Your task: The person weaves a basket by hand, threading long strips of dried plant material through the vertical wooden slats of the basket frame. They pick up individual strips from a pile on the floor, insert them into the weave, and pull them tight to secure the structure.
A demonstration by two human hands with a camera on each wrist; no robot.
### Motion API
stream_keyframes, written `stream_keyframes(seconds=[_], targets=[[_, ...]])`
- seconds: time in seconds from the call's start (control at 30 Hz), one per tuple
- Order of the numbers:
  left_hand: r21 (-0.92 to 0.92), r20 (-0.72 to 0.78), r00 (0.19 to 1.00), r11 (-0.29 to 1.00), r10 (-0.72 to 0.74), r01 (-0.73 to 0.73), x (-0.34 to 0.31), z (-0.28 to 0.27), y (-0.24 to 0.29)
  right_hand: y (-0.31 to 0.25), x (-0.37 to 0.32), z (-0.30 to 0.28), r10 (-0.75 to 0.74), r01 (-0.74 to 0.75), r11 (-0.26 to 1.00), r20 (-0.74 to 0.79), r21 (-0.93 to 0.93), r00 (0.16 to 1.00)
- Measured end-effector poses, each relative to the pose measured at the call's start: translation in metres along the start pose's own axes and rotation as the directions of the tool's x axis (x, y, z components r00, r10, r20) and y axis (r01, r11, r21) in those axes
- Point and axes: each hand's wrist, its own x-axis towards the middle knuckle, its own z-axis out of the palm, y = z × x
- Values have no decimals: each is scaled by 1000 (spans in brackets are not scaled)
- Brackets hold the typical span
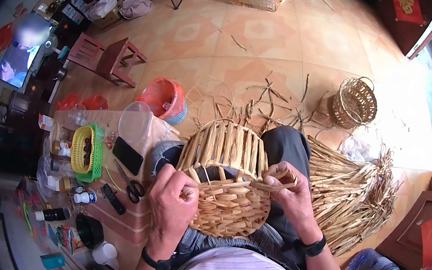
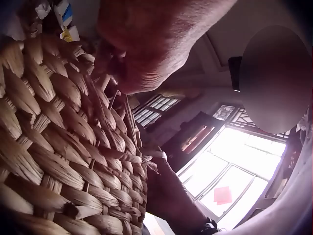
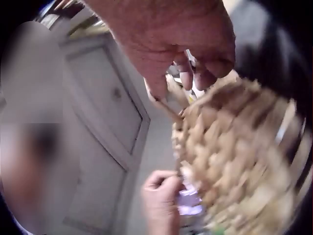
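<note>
A half-woven basket (image 1: 230,209) of tan plant strands rests on the person's lap, tilted, with upright stakes (image 1: 223,147) at its far side and thick weave on the near side. The right hand (image 1: 289,192) pinches a strand (image 1: 276,186) that bends in a loop at the basket's right edge. At the left edge, the left hand (image 1: 175,200) grips the basket with curled fingers. Close up in the left wrist view, that hand (image 2: 146,49) is right at the rim, its fingertips mostly hidden. The right wrist view shows the right hand (image 3: 181,44) above the weave (image 3: 230,152).
A pile of long dry strands (image 1: 340,191) lies on the floor at the right. Beyond it stands a finished-looking basket (image 1: 355,102). On the left, a cloth-covered table holds scissors (image 1: 130,181), a phone (image 1: 128,156) and a yellow basket (image 1: 83,148). A red bucket (image 1: 161,97) stands behind.
</note>
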Motion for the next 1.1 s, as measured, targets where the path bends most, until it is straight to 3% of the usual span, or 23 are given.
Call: stream_keyframes(seconds=[0.03, 0.1, 0.23, 0.33, 0.47, 0.57, 0.77, 0.87, 0.97, 1.1], targets=[[18, -2, 1000, 1000, 0, 0, 1, -2, -2, 0, 0, 1, -176, 166, 965, -33, -202, 984], [53, -18, 1000, 999, -4, 5, 2, -6, -5, 0, 3, 1, -507, 426, 695, 25, -580, 861], [59, -13, 999, 997, -39, 40, 1, -14, -14, 6, -1, 10, -626, 414, 534, -15, -737, 780], [129, -59, 997, 990, -43, 51, -2, -20, -27, 7, -1, 8, -568, 405, 603, -14, -687, 823], [197, -107, 993, 979, -40, 60, 5, -31, -45, 4, -1, -6, -576, 548, 584, 170, -599, 799], [205, -119, 992, 977, -39, 63, 6, -37, -60, -4, -7, -12, -479, 489, 627, 195, -606, 856], [292, -145, 988, 953, -44, 85, 5, -49, -78, -31, -4, -20, -359, 493, 703, 343, -512, 868], [293, -150, 988, 952, -46, 89, 3, -54, -86, -21, -2, -16, -283, 375, 812, 260, -448, 923], [294, -162, 985, 950, -63, 109, -1, -59, -85, -6, -7, 0, -167, 176, 974, 69, -145, 983], [309, -165, 983, 942, -80, 129, 4, -63, -86, 6, -7, 12, -176, 173, 980, 15, 97, 984]])
